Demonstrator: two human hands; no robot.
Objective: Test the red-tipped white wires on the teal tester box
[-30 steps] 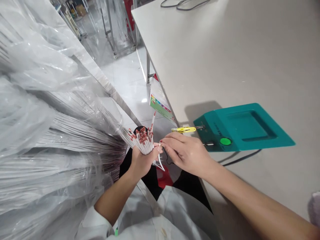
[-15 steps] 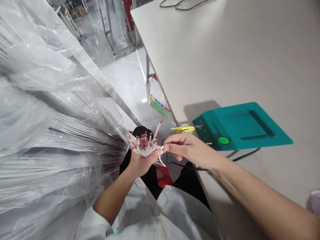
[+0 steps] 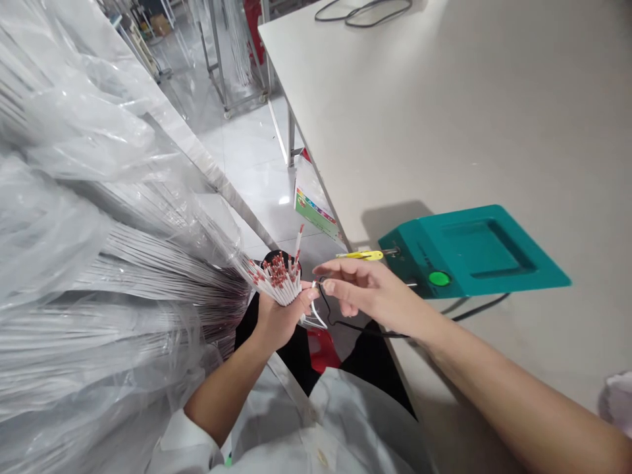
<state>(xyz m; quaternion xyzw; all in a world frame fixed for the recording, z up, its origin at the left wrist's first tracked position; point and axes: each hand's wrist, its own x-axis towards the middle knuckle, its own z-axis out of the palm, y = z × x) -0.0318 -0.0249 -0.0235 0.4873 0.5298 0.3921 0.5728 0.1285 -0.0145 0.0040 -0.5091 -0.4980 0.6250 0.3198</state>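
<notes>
My left hand is wrapped round a bundle of thin white wires, their reddish, copper-coloured ends fanning upward. One wire stands higher than the others. By the left thumb a single white wire bends out of the bundle in a loop, its end near my right fingertips. My right hand is just right of the bundle, index finger stretched out and apart from the thumb. Whether the thumb touches the wire end is hard to see. Behind the right hand is a teal device with a green button.
A yellow-handled tool juts from the device over the edge of the table. Plastic-wrapped bundles of long white wires hang at left. A black cable trails from the device. A printed carton stands below the table.
My right index finger has lifted away from the thumb, where both were closed at the wire end. The bundle in my left hand has shifted slightly left, and its tall wire stands straighter.
</notes>
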